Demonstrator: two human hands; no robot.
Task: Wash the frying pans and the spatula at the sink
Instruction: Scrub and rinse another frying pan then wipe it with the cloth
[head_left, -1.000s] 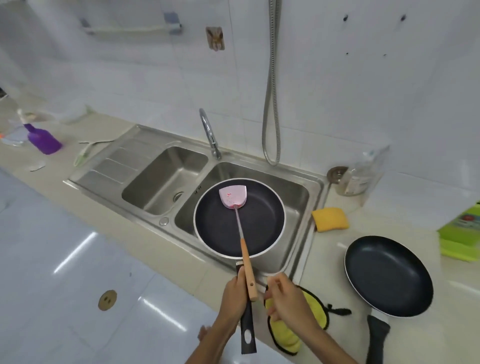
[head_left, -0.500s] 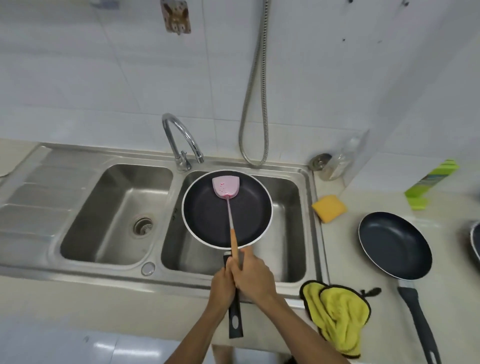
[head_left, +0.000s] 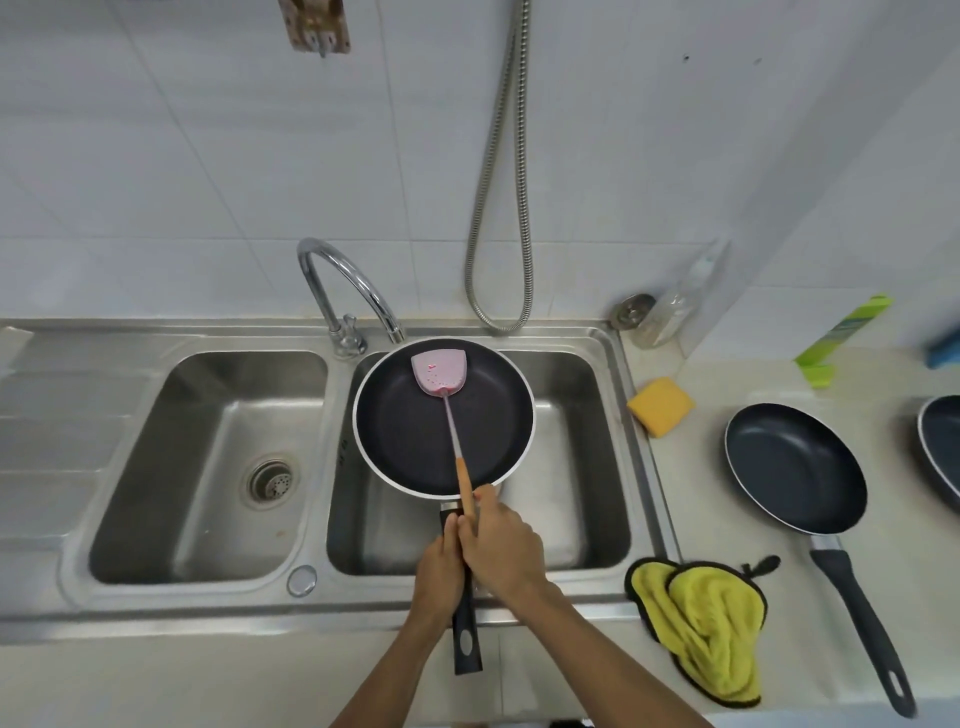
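Left grip (head_left: 439, 566) is curled round the black handle of a frying pan (head_left: 395, 431), and the right grip (head_left: 501, 551), pressed against it, is clasped round the wooden end of the spatula (head_left: 439, 371). A yellow cloth (head_left: 701, 623) lies crumpled on the surface (head_left: 727, 374) just right of the sink (head_left: 641, 467), at its front corner. The held pan hangs level over the right basin, with the spatula's pink head lying inside it near the far rim. Further right, a second pan (head_left: 795, 467) rests on the surface and a third (head_left: 943, 447) shows at the frame edge; a yellow sponge (head_left: 661, 406) sits between the basin and the second pan. Beyond the held pan, the tap (head_left: 343, 280) curves so its spout ends just over the far rim, and no water is visible. Washing looks barely begun. The next move likely calls for freeing one grip to turn on the tap or fetch the sponge, while the other keeps the pan steady.
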